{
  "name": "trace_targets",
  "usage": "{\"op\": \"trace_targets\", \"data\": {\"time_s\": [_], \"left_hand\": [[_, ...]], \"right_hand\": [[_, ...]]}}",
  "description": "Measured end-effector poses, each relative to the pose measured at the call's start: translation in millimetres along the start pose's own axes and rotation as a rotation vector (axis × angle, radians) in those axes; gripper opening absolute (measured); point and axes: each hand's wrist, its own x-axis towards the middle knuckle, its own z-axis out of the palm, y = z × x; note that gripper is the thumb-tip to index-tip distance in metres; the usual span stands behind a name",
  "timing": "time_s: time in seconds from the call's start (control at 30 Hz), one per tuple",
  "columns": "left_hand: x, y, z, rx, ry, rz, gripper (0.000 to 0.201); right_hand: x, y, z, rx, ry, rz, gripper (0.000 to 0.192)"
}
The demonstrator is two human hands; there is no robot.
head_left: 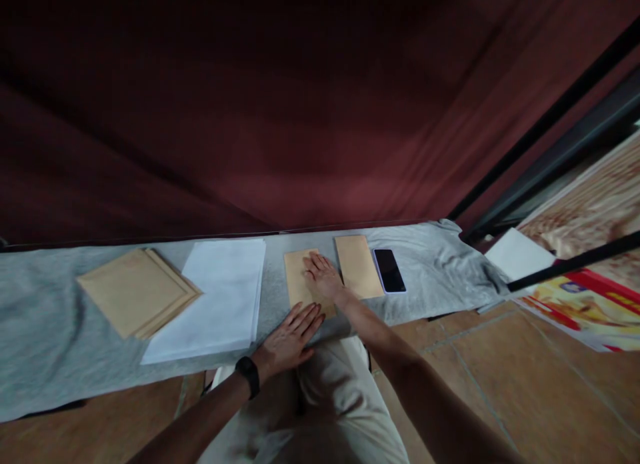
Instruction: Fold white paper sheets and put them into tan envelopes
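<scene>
A brown paper envelope [296,277] lies in front of me on the grey cloth, partly covered by both hands. My right hand [324,276] rests flat on its upper right part, fingers stretched out. Over the lower edge lies my left hand [290,337], palm down with fingers extended and slightly apart; a dark band is on that wrist. Just to the right is a second brown envelope [357,267], lying flat. To the left are a stack of white paper sheets [225,297] and, overlapping it, a fanned stack of brown envelopes [137,291].
A phone [390,271] with a dark screen lies right of the second envelope. The grey cloth [425,257] covers a long narrow surface. Behind it hangs a dark red curtain [300,117]. Black bars [550,124] and a colourful printed box [590,304] are at the right.
</scene>
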Motion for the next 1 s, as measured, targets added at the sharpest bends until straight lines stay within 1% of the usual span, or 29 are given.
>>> {"op": "trace_targets", "data": {"time_s": [0.13, 0.3, 0.37, 0.47, 0.5, 0.57, 0.7, 0.87, 1.0], "left_hand": [[0, -1, 4.0, 0.002, -0.010, 0.002, 0.075], [1, -3, 6.2, 0.016, -0.024, -0.009, 0.073], [0, -4, 5.2, 0.012, -0.019, -0.004, 0.072], [0, -5, 3.9, -0.023, -0.014, 0.012, 0.071], [0, -5, 4.1, -0.038, -0.013, 0.010, 0.069], [0, -6, 5.5, -0.058, -0.015, -0.002, 0.064], [0, -7, 9.4, -0.033, -0.008, -0.011, 0.060], [0, -8, 6.2, 0.010, -0.003, 0.018, 0.059], [-1, -7, 6.7, 0.060, 0.031, 0.023, 0.056]], "right_hand": [[17, 2, 1, 0.003, -0.003, 0.055, 0.050], [19, -5, 6, -0.007, 0.027, 0.122, 0.051], [16, -13, 10, -0.012, 0.025, 0.066, 0.051], [8, -27, 18, -0.001, -0.024, -0.127, 0.048], [6, -31, 20, 0.003, -0.041, -0.167, 0.047], [3, -37, 24, 0.010, -0.061, -0.188, 0.044], [3, -41, 24, 0.032, -0.068, -0.145, 0.044], [9, -43, 19, 0.046, -0.053, -0.068, 0.043], [11, -47, 19, 0.051, -0.050, -0.023, 0.042]]}}
